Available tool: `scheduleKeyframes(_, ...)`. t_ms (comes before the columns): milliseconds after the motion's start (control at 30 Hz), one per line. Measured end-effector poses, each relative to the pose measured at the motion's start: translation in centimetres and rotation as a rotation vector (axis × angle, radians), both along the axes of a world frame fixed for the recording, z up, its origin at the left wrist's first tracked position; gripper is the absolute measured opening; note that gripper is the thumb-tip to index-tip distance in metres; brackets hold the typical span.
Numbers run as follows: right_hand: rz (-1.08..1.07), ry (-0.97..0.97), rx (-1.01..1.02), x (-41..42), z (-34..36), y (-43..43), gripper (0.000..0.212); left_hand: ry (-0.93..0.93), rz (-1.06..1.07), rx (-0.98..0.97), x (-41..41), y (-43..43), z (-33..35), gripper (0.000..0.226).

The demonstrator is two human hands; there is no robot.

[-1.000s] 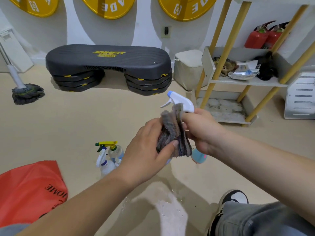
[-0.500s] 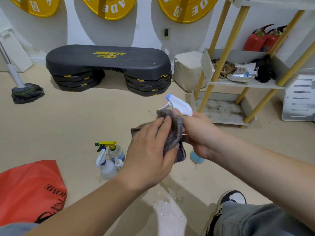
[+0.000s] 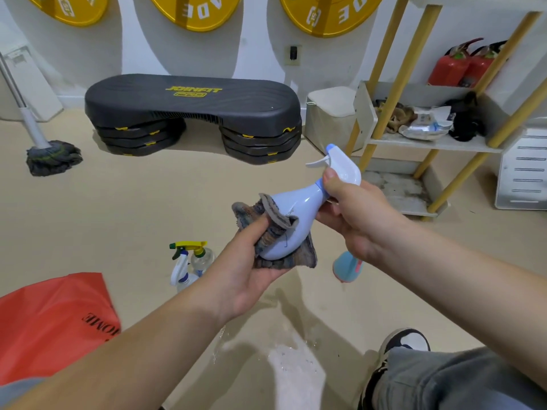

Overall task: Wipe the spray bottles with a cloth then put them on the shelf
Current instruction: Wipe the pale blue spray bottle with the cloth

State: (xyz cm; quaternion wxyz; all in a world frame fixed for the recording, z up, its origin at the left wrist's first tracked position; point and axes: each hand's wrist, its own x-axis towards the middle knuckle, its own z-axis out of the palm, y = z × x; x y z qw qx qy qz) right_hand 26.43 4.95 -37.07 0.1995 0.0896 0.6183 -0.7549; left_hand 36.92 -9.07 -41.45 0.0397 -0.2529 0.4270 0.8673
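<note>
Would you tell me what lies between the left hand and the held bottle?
In the head view, the cloth lies between the left hand and the bottle.

A gym: ahead of my left hand (image 3: 245, 273), a black plastic JOINFIT step platform (image 3: 192, 110) below round yellow weight plates (image 3: 328, 13) on the wall.

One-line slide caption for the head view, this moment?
Mid-wipe: the right hand holds a pale blue spray bottle by its neck while the left hand cups a grey cloth round its base.

"JOINFIT PRO" on blk stepper (image 3: 236, 108) (yellow print)
</note>
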Motion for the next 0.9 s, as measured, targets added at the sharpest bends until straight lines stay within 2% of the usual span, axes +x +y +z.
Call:
scheduleKeyframes(100,-0.015,0.002,-0.010,0.1,-0.2,0.0,0.026,-0.018,0.000,-0.124,-0.2,0.3,-0.1,0.036)
scheduleKeyframes(233,0.025,0.081,0.049,0.4,-0.5,-0.3,0.029,-0.149,-0.030,-0.464,0.2,0.8,-0.6,0.032)
scheduleKeyframes(300,0.063,0.113,0.065,0.5,-0.5,-0.5,0.028,-0.191,0.004,-0.706,0.3,0.7,-1.3,0.032)
scheduleKeyframes(433,0.167,0.178,0.071,0.4,0.3,0.0,0.027,0.066,-0.107,-1.256,0.6,-0.7,-1.3,0.019)
scheduleKeyframes(467,0.206,0.198,0.090,0.5,0.5,0.1,0.025,0.135,-0.174,-1.329,0.7,-1.2,-0.8,0.017)
scheduleKeyframes(500,0.246,0.219,0.116,0.8,0.5,0.1,0.024,0.194,-0.241,-1.331,0.7,-1.8,-0.5,0.018)
scheduleKeyframes(533,0.292,0.241,0.144,1.2,0.4,0.1,0.022,0.228,-0.319,-1.250,0.7,-2.3,0.0,0.021)
scheduleKeyframes(600,0.406,0.268,0.172,1.8,0.3,0.2,0.018,0.228,-0.431,-0.961,0.7,-2.9,0.9,0.034)
scheduleKeyframes(800,0.620,0.257,0.071,2.2,0.7,0.8,0.017,0.017,-0.352,-0.369,0.8,-2.6,2.6,0.041)
scheduleKeyframes(900,0.617,0.370,0.129,1.8,0.6,0.8,0.023,0.025,-0.397,-0.235,0.9,-2.4,2.9,0.045)
